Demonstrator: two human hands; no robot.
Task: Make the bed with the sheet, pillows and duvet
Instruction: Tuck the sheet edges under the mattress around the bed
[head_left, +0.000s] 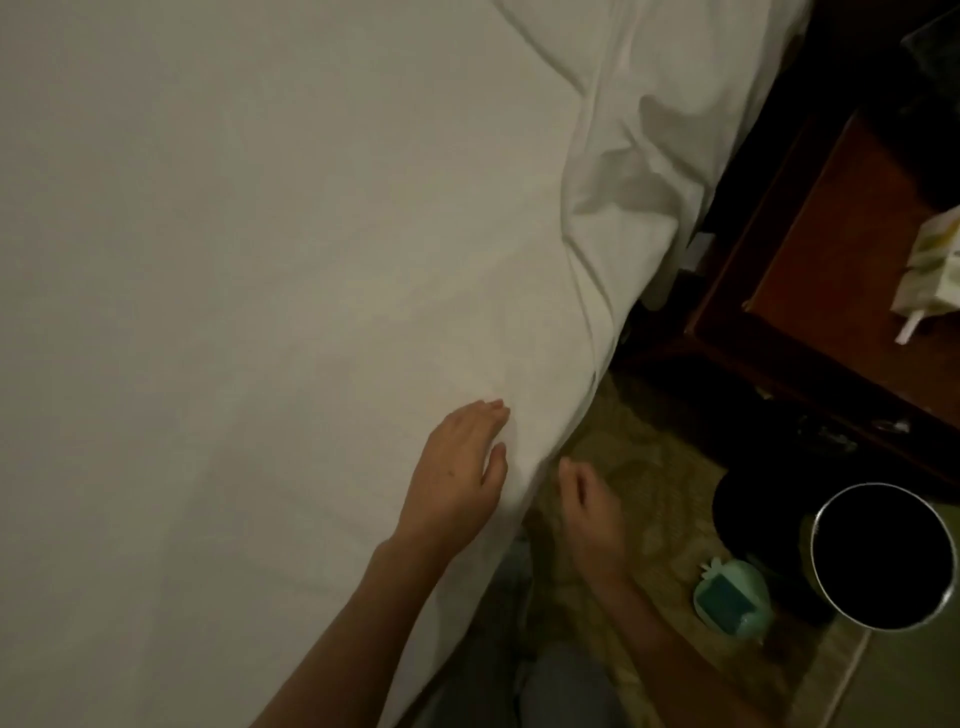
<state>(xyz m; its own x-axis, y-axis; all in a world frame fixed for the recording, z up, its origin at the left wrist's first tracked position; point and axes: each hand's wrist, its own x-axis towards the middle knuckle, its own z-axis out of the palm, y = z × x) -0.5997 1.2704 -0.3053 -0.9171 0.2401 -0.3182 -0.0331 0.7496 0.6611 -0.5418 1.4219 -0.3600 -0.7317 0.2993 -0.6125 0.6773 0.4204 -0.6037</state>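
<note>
White sheet (260, 260) lay mostly smooth over the bed, bunched toward the far edge; left hand (457, 467) pressed flat, right hand (589, 514) hung relaxed alongside; pillows, duvet unseen, likely outstanding.

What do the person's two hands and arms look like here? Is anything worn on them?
Both forearms are bare up to the frame edge, with no sleeve in view. The left hand and right hand show no glove, ring, watch or bracelet. The fingernails look short and unpainted, though the picture is dim.
</note>
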